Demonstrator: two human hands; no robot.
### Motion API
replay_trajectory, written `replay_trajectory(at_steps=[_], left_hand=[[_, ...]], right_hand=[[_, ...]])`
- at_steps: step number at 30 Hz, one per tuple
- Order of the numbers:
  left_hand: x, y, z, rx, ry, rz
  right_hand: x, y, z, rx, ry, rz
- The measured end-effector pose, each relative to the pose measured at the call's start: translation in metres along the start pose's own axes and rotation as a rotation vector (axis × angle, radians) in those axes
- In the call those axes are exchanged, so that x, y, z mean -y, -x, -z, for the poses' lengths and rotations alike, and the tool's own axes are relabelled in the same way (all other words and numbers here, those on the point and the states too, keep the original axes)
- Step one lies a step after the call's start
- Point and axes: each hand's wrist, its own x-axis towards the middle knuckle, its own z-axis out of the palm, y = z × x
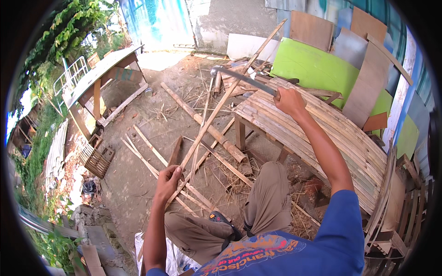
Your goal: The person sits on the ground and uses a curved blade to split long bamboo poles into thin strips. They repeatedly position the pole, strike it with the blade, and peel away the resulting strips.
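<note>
My left hand (168, 183) is closed on a long bamboo strip (210, 118), which slants from near my knees up and away to the far right. In my right hand (291, 101) is a machete (253, 83), its long dark blade pointing left. The blade crosses the strip at its upper part; whether they touch I cannot tell. Just beyond my left fingers a short brown board (175, 151) stands tilted. Under the strip, a thick bamboo pole (216, 133) lies on the ground beside several thinner split strips (148, 146).
A bamboo-slat bench (322, 124) stands close on the right beneath my right arm. Green and brown panels (317, 64) lean behind it. At the left are a wooden table (107, 69) and a slatted crate (97, 158). Shavings and scraps (301, 216) litter the ground near my knees.
</note>
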Motion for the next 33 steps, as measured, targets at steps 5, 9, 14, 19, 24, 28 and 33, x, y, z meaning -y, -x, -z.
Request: replay_trajectory(at_steps=[5, 9, 14, 19, 24, 28, 33], left_hand=[[0.011, -0.003, 0.007, 0.053, -0.073, -0.049], [0.034, -0.006, 0.026, 0.084, -0.073, -0.058], [0.035, 0.015, 0.044, 0.131, -0.110, 0.038], [0.024, 0.009, 0.043, 0.140, -0.196, -0.032], [0.026, 0.005, 0.044, 0.037, -0.253, -0.136], [0.015, 0.007, 0.049, -0.025, -0.413, -0.248], [0.019, 0.009, 0.050, -0.102, -0.506, -0.289]], right_hand=[[-0.027, -0.013, 0.000, 0.006, -0.171, -0.162], [-0.032, -0.005, -0.017, 0.044, -0.005, -0.048], [-0.060, 0.001, -0.010, 0.070, -0.012, -0.114], [-0.105, 0.014, -0.026, 0.101, -0.072, -0.330], [-0.057, 0.053, -0.007, 0.186, -0.078, -0.140], [-0.083, 0.047, -0.025, 0.137, -0.110, -0.278], [-0.071, 0.064, -0.027, 0.059, -0.132, -0.149]])
